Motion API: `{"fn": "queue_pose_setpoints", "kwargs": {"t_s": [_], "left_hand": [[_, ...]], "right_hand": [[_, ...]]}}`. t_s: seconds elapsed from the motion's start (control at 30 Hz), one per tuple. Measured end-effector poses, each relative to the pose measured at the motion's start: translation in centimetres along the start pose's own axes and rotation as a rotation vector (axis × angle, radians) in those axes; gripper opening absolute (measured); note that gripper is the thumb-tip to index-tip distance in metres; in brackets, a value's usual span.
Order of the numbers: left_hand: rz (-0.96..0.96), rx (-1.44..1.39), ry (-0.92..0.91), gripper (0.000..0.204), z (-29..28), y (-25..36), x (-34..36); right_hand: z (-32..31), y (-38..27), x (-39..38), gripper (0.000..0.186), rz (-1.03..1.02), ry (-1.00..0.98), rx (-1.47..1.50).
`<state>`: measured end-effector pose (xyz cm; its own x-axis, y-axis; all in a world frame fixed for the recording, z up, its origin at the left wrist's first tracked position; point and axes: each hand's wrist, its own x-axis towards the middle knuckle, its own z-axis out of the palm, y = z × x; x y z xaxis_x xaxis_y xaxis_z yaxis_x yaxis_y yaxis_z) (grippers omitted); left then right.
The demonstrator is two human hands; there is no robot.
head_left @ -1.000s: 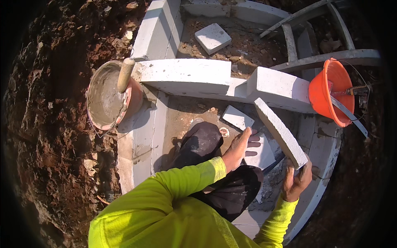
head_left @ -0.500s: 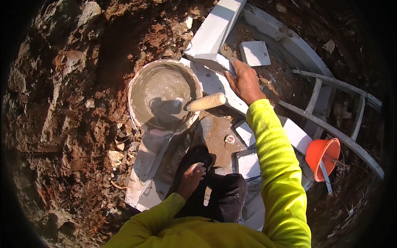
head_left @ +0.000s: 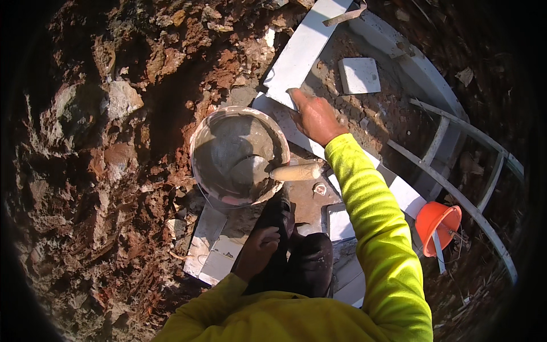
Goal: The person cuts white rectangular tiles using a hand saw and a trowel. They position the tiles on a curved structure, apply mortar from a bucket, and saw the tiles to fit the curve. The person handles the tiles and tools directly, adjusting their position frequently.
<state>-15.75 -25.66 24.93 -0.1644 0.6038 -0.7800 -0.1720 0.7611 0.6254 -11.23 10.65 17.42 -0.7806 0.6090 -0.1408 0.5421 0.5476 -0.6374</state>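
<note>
My right hand (head_left: 315, 118) reaches up past the mortar bucket (head_left: 197, 151), its fingers on the near end of a pale block (head_left: 280, 83) on the edging at the top. My left hand (head_left: 259, 248) rests low over my dark-trousered leg (head_left: 270, 273), fingers curled; whether anything is inside them is hidden. A trowel's wooden handle (head_left: 296, 172) juts rightward from the bucket, which is full of grey mortar, just below my right hand. A square white block (head_left: 359, 76) lies on dirt inside the upper compartment, and another (head_left: 339, 222) lies beside my leg.
An orange bucket (head_left: 434, 225) with a metal strip in it sits at the right. A curved ladder-like frame (head_left: 447, 179) spans that side. Rough red-brown rocky earth (head_left: 114, 159) fills the left. More pale edging (head_left: 419, 74) curves along the top right.
Both hands were at a thin block on the right; my right hand has moved up to the upper edging, my left down to my leg. The view has swung toward the mortar bucket.
</note>
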Motion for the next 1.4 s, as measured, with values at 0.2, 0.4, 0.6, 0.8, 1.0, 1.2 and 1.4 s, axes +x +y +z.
{"fn": "queue_pose_setpoints", "kwargs": {"t_s": [0.2,0.4,0.6,0.8,1.0,1.2,1.4], "left_hand": [[0.212,-0.07,0.002,0.039,-1.6,12.2,0.8],[0.452,-0.088,0.121,0.038,-2.5,18.4,5.2],[0.446,0.042,0.197,0.037,-2.2,21.3,8.0],[0.497,0.175,0.123,0.037,-3.4,23.9,11.1],[0.459,0.285,0.004,0.036,-3.0,26.0,15.3],[0.362,0.547,-0.047,0.04,-2.1,29.6,19.9],[0.409,0.853,-0.015,0.045,-3.0,29.6,26.0]], "right_hand": [[-2.1,3.6,-5.5,0.036,0.078,0.227,0.097],[2.4,9.1,-4.8,0.033,0.146,0.139,0.142],[6.9,10.0,-2.1,0.032,0.116,0.189,0.282],[6.6,10.2,-2.0,0.041,0.153,0.067,0.33],[5.8,9.8,-1.1,0.041,0.282,-0.095,0.263],[3.4,8.8,-0.3,0.033,0.372,-0.26,0.138],[5.8,11.7,-0.5,0.053,0.384,-0.263,0.201]]}}
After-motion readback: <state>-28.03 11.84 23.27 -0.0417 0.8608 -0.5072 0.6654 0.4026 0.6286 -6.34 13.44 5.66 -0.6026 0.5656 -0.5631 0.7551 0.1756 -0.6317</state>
